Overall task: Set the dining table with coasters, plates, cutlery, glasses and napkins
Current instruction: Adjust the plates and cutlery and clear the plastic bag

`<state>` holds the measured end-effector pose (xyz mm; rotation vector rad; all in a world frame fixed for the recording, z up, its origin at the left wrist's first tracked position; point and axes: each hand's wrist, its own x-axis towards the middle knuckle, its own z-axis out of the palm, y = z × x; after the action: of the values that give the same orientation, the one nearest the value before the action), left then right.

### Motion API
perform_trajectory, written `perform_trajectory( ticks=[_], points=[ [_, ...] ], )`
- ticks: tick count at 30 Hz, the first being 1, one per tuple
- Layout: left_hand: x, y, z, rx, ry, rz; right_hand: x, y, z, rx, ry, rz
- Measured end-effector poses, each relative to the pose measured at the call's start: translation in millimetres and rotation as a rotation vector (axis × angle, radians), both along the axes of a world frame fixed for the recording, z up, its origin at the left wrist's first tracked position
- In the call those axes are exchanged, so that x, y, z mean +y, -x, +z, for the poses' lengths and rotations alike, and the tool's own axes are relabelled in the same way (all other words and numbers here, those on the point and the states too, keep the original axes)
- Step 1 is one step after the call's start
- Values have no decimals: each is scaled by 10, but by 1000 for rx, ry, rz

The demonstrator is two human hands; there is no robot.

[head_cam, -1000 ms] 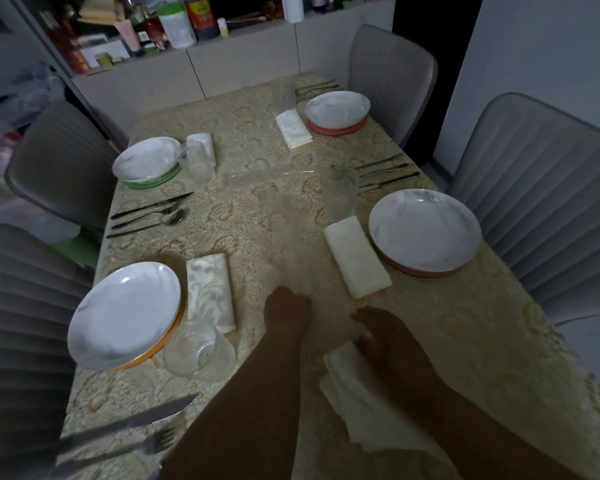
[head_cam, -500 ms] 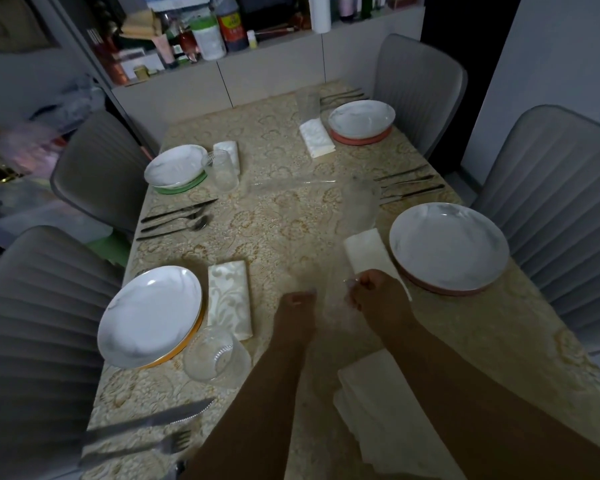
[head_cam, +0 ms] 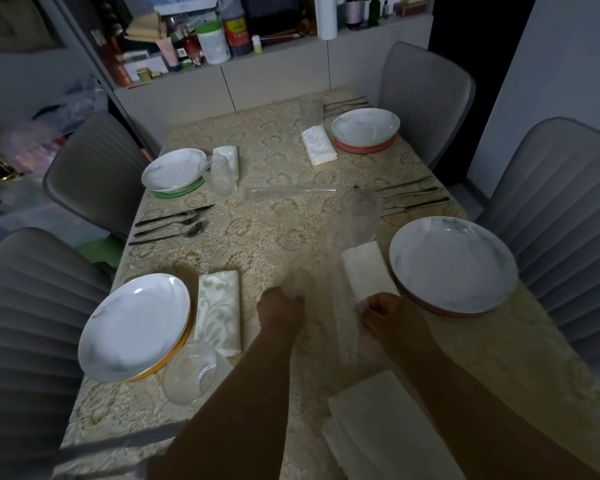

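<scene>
Dining surface (head_cam: 267, 237) under a beige floral cloth, four places laid. Near left place: marbled plate (head_cam: 134, 326) on a gold-rimmed coaster, patterned napkin (head_cam: 219, 311) just to its right, glass (head_cam: 192, 375) lying on its side near the plate's lower edge, cutlery blurred at the bottom corner. Far left place: plate (head_cam: 174, 168) on a green coaster, upright glass (head_cam: 219, 174) beside it, folded napkin (head_cam: 228, 157) behind the glass, knife, fork and spoon (head_cam: 170, 225) laid in front. Far right place: plate (head_cam: 365, 126) on a pink coaster, white napkin (head_cam: 318, 147) to its left, tall glass (head_cam: 311, 107) behind the napkin, cutlery past it. Near right place: large plate (head_cam: 452, 263) on a pink coaster, white napkin (head_cam: 369, 271) along its left edge, upright glass (head_cam: 361, 216) beyond the napkin, three pieces of cutlery (head_cam: 413, 195) beyond the plate. Both forearms reach forward from the bottom edge, well out over the middle of the cloth. Left hand (head_cam: 281, 308): knuckles up, fingers curled down; whether it holds anything, I cannot tell. Right hand (head_cam: 383, 315): fingers curled and pinched on the near end of the white napkin beside the large plate. A stack of spare white napkins (head_cam: 378, 427) lies near the front edge, between and below the forearms. Grey ribbed chairs (head_cam: 426, 98) stand round the surface; a cluttered shelf (head_cam: 194, 43) lines the far wall.
</scene>
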<state>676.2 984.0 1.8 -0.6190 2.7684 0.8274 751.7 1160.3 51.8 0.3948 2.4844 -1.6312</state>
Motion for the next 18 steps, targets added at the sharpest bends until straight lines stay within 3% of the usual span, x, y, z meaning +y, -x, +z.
perform_trajectory(
  ticks=[5, 9, 13, 18],
  points=[
    [66, -443, 232, 214, -281, 274, 8, 45, 108, -36, 153, -20],
    [265, -845, 469, 356, -802, 571, -46, 112, 211, -226, 268, -9],
    [477, -1267, 722, 349, -990, 536, -177, 55, 333, -285, 585, -86],
    [399, -1398, 857, 192, -1201, 517, -312, 15, 345, -121, 405, -131]
  ],
)
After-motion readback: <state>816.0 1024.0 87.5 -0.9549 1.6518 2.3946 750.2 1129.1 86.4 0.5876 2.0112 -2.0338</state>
